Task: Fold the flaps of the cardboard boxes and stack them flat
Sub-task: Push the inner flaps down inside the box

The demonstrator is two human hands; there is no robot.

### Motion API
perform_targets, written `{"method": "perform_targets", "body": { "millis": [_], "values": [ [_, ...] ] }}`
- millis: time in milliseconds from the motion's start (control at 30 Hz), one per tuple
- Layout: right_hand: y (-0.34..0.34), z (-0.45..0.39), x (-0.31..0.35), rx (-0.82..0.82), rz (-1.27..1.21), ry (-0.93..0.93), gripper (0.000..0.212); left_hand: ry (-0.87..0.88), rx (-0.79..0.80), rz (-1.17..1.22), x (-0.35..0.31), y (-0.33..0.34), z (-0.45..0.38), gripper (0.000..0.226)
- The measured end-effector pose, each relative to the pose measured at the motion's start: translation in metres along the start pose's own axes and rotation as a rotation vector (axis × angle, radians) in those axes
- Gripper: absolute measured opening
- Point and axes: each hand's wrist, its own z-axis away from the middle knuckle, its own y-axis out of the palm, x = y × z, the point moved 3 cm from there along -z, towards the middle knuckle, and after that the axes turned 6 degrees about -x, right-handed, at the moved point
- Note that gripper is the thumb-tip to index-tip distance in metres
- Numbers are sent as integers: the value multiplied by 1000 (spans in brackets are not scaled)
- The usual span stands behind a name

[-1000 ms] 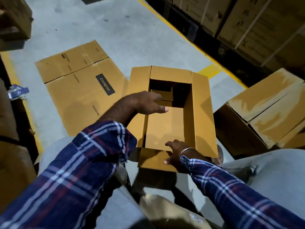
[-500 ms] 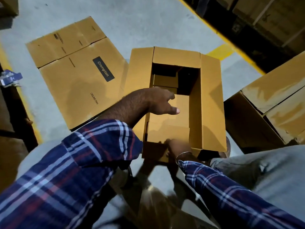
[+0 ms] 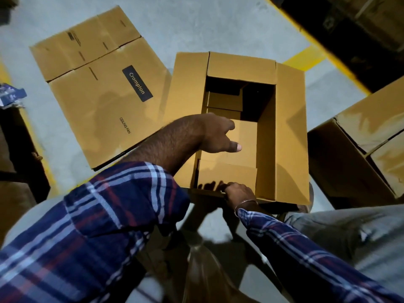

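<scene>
An open box (image 3: 284, 132) stands on the concrete floor (image 3: 196, 25), its far half a clear dark well while folded flaps (image 3: 227, 171) and the left hand (image 3: 216, 134) fill the near half. A flattened box (image 3: 98, 88) touches its left side; another box (image 3: 360, 154) crowds the right, leaving a narrow strip of floor.

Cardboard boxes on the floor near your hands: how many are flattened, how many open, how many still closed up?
Flattened: 1, the Crompton box lying flat on the floor.
Open: 1, the open box, left hand reaching inside, right hand gripping its near edge.
Closed: 1, the closed box on the right.
Total: 3
</scene>
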Motion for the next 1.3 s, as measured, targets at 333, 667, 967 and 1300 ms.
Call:
{"method": "perform_targets", "body": {
  "millis": [333, 667, 967, 1300],
  "values": [
    [-23, -4, -13, 210, -476, 32, 72, -275, -232, 125, 105, -71, 47, 81],
    [-142, -124, -71, -456, -1067, 373, 31, -258, -73, 147, 98, -49, 23, 78],
    [-203, -211, -109, -446, -912, 406, 57, -179, -144, 22, 91, -43, -18, 75],
    [-289, -224, -121, -1267, -465, 68, 46, -126, -292, -82, 72, -55, -49, 65]
  ]
}}
